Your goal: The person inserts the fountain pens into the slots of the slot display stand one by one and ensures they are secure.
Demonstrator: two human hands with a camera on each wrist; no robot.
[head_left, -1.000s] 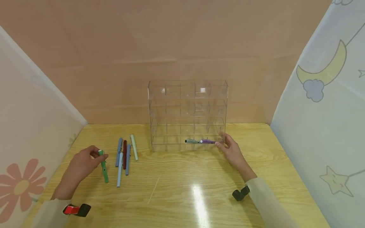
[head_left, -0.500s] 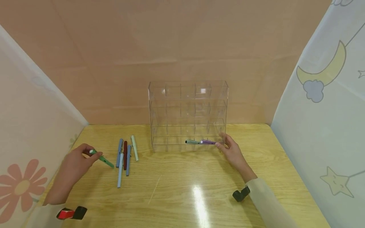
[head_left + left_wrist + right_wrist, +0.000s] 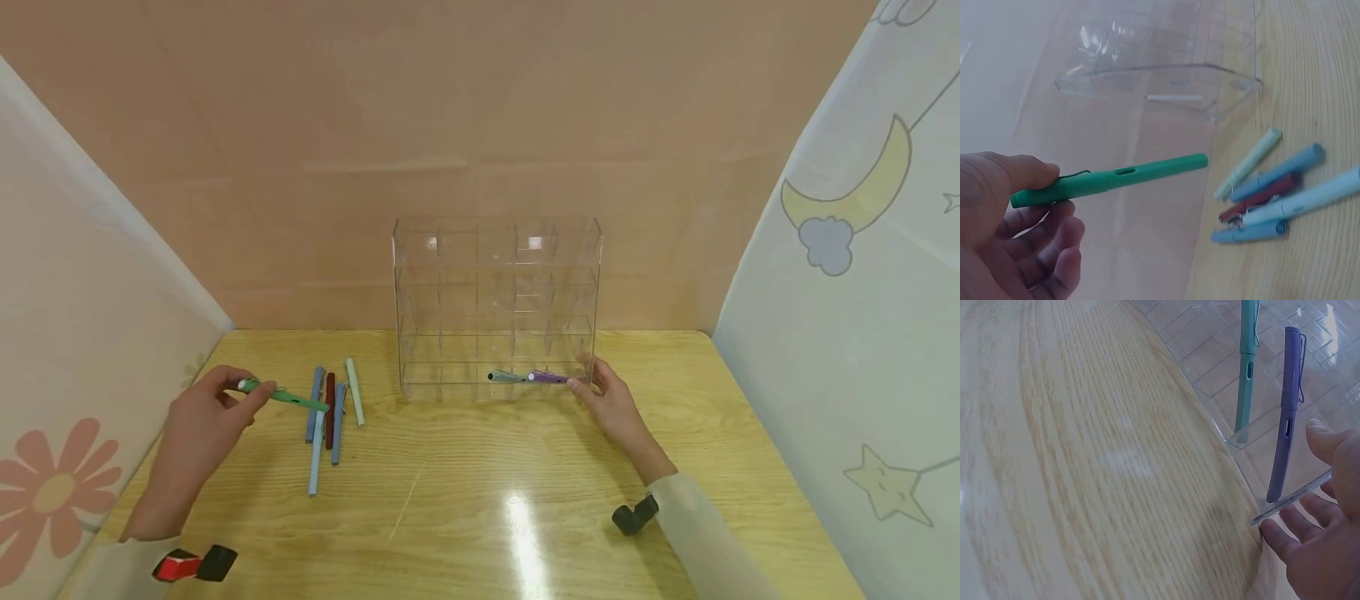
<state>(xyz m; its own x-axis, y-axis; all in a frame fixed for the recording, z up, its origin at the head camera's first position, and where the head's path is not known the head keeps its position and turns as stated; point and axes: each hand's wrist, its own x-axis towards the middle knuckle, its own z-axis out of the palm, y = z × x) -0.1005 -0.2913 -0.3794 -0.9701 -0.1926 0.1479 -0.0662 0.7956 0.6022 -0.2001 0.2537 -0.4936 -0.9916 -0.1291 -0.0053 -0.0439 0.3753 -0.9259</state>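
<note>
Between thumb and fingertips, my left hand [image 3: 201, 429] pinches the capped end of a green fountain pen [image 3: 1141, 174]. The pen is held off the table, nearly level, its free end pointing right. A clear acrylic pen rack [image 3: 495, 265] stands upright at the back. My right hand [image 3: 617, 408] grips its lower right side panel, thumb on the inner side and fingers outside. In the bottom tier lie a purple pen [image 3: 1288, 419] and a grey-green pen [image 3: 1246, 381], end to end.
Right of my left hand, a loose group lies on the wooden table [image 3: 450, 517]: a dark red pen [image 3: 330, 417], a light blue pen [image 3: 316, 458], two blue pens and a pale green pen [image 3: 354, 392]. Cloth walls stand at the back and sides.
The green pen has turned from pointing down towards the table to nearly level, its free end swinging right over the loose pens. My right hand keeps its place on the rack.
</note>
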